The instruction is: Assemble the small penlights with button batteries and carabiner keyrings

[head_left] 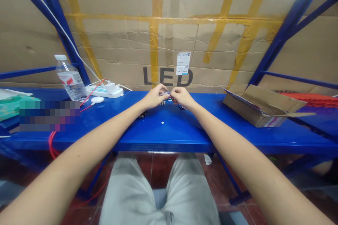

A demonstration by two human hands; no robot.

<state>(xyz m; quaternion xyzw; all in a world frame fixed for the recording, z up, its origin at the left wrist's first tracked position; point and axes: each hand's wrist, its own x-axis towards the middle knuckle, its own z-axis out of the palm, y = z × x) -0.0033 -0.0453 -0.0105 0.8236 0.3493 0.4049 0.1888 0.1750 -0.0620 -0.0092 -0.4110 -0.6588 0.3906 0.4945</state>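
Note:
Over the middle of the blue table [163, 133], my left hand [156, 96] and my right hand [182, 97] meet with their fingertips close together. Both are closed in a pinch. Between them is a small thing with a bluish, shiny look [167, 95]; it is too small and too covered by the fingers to name. Small beads or metal-like bits [162, 103] show just under the left fingers. A dark piece [180, 107] lies below my right hand, and another dark bit [143, 114] sits beside my left wrist.
An open cardboard box [261, 112] stands at right, before red material [314, 99]. To the left are a water bottle [70, 79], a white power strip [116, 92], a red cable [52, 144] and a green packet [18, 107]. Behind rises a large cardboard sheet [118, 49].

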